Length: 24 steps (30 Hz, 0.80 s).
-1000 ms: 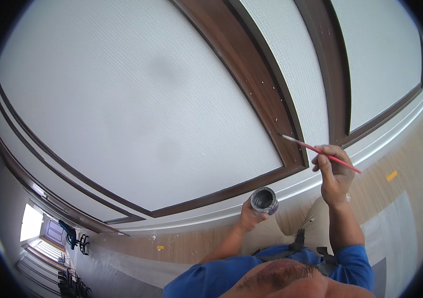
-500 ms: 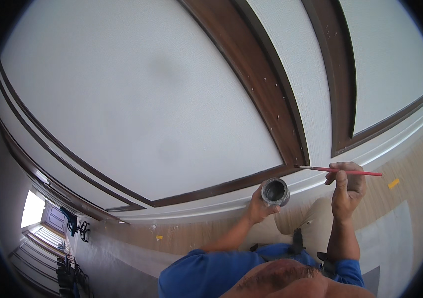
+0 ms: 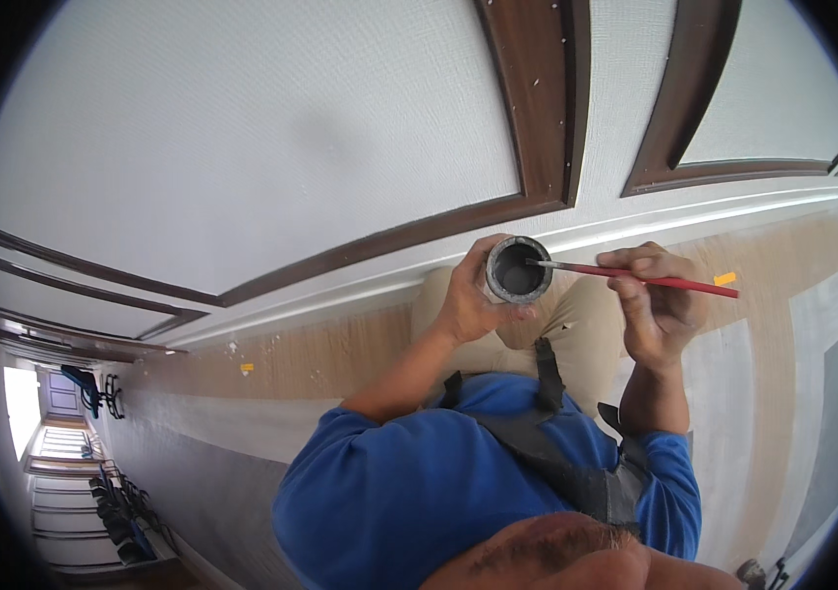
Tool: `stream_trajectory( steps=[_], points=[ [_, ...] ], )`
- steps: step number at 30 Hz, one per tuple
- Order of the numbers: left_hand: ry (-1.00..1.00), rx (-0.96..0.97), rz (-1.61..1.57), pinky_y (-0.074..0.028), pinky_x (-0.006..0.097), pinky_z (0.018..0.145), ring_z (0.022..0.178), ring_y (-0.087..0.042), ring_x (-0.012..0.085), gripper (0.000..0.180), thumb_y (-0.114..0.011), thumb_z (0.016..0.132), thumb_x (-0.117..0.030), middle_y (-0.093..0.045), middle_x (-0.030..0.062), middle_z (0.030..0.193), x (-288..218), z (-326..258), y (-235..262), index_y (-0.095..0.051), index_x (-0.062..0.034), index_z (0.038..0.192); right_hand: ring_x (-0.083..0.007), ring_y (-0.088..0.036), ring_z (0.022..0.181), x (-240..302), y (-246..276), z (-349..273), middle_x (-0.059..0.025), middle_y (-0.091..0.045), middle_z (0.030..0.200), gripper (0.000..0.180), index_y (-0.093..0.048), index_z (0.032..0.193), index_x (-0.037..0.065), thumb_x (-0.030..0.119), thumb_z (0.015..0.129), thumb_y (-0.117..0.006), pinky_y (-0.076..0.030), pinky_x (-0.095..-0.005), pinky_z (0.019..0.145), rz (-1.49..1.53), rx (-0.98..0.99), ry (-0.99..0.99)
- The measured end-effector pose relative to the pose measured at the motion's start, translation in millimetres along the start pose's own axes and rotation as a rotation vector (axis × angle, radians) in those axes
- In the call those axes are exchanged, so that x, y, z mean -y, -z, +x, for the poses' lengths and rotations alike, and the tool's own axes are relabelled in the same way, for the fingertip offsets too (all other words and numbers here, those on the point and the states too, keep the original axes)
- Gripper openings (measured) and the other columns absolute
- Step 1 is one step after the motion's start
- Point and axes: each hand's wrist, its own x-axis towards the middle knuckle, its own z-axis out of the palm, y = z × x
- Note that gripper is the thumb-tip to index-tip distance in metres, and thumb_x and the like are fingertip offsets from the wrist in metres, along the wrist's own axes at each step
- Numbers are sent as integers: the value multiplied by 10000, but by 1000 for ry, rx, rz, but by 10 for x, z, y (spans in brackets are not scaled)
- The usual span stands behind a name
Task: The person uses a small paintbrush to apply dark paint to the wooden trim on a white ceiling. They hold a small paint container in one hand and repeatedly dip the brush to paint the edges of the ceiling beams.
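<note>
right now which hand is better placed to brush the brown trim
Probably the right hand: it holds the brush, with the tip at the mouth of the cup. The left hand is occupied gripping the cup.

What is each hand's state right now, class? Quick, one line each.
Left hand: closed, holding the round grey pot.
Right hand: closed, holding the red paintbrush, its tip at the pot's mouth.
</note>
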Motion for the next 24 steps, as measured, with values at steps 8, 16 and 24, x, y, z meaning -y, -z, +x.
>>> stream_trajectory(
  steps=[8, 16, 24],
  points=[
    [-61, -3, -43, -417, 366, 1088, 1222, -555, 210, 956, -985, 600, -299, -592, 98, 1275, 62, -78, 126, -470, -37, 1361, -256, -745, 860, -46, -337, 121, -126, -732, 874, 155, -665, 923, 13, -32, 811, -762, -584, -330, 714, -166, 212, -100],
    [-125, -25, -60, -484, 358, 1026, 1172, -596, 193, 962, -981, 608, -307, -613, 102, 1267, 84, -110, 203, -461, -25, 1366, -260, -744, 898, -88, -460, 188, -142, -739, 943, 181, -665, 988, 17, -52, 831, -725, -590, -328, 763, -181, 317, -94],
    [-121, -26, -69, -445, 365, 1066, 1201, -577, 209, 930, -983, 605, -274, -606, 99, 1261, 41, -137, 229, -478, -56, 1355, -257, -742, 902, -104, -501, 176, -132, -741, 965, 175, -670, 990, 20, -53, 839, -717, -590, -334, 768, -187, 320, -84]
  ],
)
